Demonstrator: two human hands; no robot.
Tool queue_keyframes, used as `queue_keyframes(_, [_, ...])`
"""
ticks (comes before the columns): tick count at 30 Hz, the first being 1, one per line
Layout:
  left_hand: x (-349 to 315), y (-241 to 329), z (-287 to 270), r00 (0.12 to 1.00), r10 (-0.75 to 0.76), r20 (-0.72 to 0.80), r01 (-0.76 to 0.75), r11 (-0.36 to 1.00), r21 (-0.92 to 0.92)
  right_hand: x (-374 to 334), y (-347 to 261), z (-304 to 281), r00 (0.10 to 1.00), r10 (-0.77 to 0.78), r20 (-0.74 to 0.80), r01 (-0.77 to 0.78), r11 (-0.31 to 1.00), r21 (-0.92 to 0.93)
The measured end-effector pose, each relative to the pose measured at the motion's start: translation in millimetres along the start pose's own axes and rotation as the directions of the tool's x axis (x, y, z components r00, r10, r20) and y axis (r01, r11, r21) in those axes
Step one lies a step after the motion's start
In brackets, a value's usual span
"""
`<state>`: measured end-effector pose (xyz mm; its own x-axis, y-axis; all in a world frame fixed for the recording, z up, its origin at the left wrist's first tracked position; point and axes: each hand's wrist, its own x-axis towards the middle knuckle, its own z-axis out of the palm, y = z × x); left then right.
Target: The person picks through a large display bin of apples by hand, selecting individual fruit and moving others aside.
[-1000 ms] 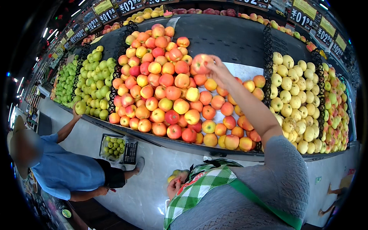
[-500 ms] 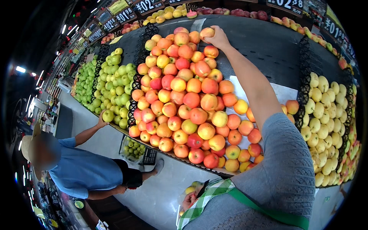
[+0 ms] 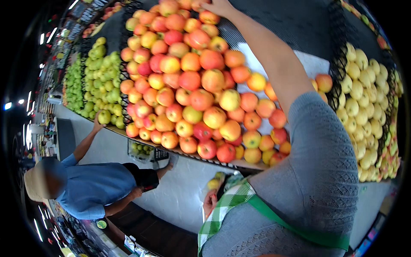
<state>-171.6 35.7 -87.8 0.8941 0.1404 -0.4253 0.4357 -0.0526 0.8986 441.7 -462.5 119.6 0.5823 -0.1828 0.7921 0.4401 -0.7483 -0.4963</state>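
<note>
Sloped dark shop display (image 3: 274, 25), pale floor (image 3: 180, 188) below, right hand (image 3: 218, 6) reaching top of red-yellow apple pile (image 3: 192, 85), grasp cannot be told, round fruit without long axis, left hand (image 3: 209, 201) low beside yellow fruit (image 3: 213, 183), grip unclear

Left of the black lattice divider (image 3: 124, 81), a sloping heap of green apples (image 3: 99, 79) fills its bin. A person in a blue shirt (image 3: 92, 188) and straw hat (image 3: 35, 184) crouches on the pale floor (image 3: 180, 192), one hand on a green apple at the table edge. A wire basket of green apples (image 3: 143, 150) sits beside them. Pale yellow pears (image 3: 364, 111) fill the far-right bin.
</note>
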Motion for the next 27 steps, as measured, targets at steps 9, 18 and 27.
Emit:
queue_keyframes(9, [14,32,3,0.994,0.011,0.108,0.000,0.995,-0.102,-79,-139,-217,0.503,0.062,0.862,-0.148,0.989,0.016])
queue_keyframes(18, [25,11,-13,0.962,0.046,0.269,-0.017,0.994,-0.108,-214,-128,-305,0.312,0.573,0.758,0.105,0.772,-0.627])
queue_keyframes(27, [31,12,-16,0.929,0.062,0.365,-0.055,0.998,-0.030,-246,-125,-298,0.600,0.502,0.623,-0.113,0.824,-0.556])
